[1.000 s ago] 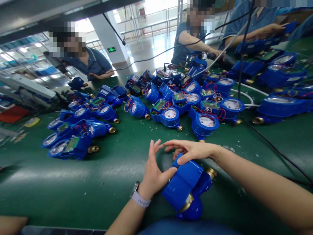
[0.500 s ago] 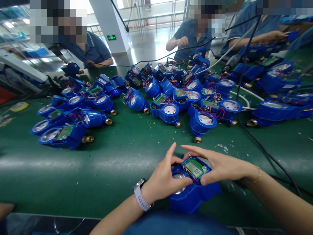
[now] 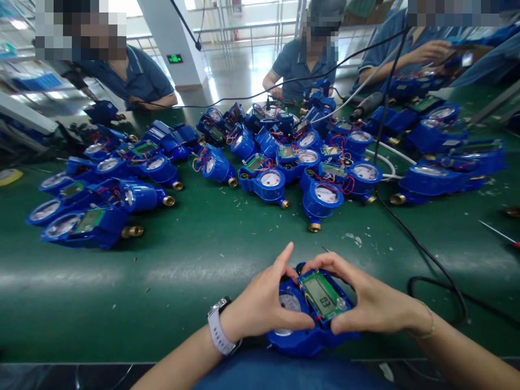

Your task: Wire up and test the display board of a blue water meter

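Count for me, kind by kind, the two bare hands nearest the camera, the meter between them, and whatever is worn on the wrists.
Hands, left hand and right hand: 2
Blue meter, its display included: 1
Wristwatch, on the left wrist: 1
Bracelet, on the right wrist: 1
Total: 5

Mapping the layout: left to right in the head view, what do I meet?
Yellow tape roll → left pile of blue meters → watch → left hand → screen of the near meter → right hand → red-ended tool.
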Action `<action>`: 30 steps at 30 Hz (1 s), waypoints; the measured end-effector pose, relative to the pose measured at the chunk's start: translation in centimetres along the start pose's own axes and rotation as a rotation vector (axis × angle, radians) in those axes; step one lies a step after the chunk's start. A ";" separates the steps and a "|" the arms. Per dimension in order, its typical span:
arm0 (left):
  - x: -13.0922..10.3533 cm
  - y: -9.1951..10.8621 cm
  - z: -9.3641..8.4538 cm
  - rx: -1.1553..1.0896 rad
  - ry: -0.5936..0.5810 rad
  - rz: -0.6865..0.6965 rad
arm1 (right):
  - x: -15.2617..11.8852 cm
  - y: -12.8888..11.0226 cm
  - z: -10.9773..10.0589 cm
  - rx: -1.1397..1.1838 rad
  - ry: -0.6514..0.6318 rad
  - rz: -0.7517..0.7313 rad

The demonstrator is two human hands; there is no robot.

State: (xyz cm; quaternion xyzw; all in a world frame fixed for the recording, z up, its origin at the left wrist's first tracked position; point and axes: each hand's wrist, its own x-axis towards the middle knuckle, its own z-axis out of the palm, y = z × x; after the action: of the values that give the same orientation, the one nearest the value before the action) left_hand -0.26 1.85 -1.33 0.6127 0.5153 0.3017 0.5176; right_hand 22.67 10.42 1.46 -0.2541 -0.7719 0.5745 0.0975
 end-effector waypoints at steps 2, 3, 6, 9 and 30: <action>-0.2 0.2 0.0 0.024 -0.017 0.030 | -0.3 -0.4 0.0 -0.146 -0.003 -0.014; -0.2 0.4 0.1 0.032 -0.028 0.045 | -0.4 -0.6 0.0 -0.199 0.000 -0.024; -0.1 0.8 0.0 0.047 -0.064 0.075 | -0.2 -1.3 0.4 -0.288 0.065 -0.089; 0.2 1.3 -0.5 0.040 -0.081 0.086 | 0.3 -2.0 1.4 -0.317 0.217 -0.181; -3.5 2.3 -0.9 -0.060 -0.072 0.074 | -2.4 -1.5 6.3 -0.320 0.301 -0.209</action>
State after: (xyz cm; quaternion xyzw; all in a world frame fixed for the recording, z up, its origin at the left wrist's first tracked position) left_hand -1.31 -1.01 1.63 0.6261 0.4641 0.3134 0.5425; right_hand 21.52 3.56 1.18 -0.2676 -0.8521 0.3872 0.2287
